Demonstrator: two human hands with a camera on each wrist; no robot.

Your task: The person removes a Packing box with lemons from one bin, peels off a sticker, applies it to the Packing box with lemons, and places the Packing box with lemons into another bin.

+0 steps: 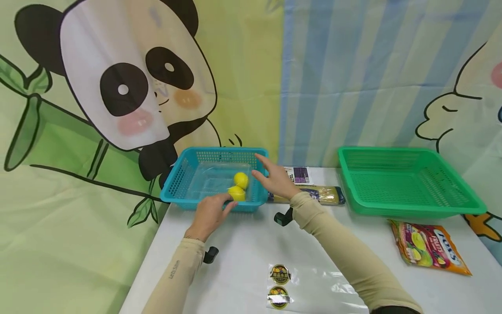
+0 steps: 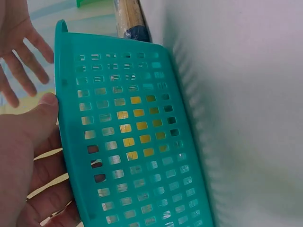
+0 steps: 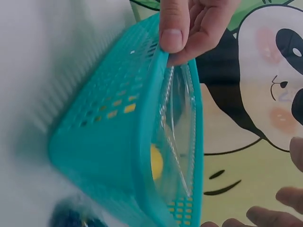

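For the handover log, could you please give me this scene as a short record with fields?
left hand: grips the near rim of the blue basket
right hand: open, at the basket's right end
basket contents: two lemons in a clear bag
green basket: right of the table, nothing visible inside
also on table: spaghetti pack, candy bag, clear stickered bag

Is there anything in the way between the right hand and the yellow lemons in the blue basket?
Partly. The right hand hovers open at the blue basket's right rim. The two lemons seem to lie inside a clear plastic bag, so the basket wall and that film stand between them. The left hand holds the near rim.
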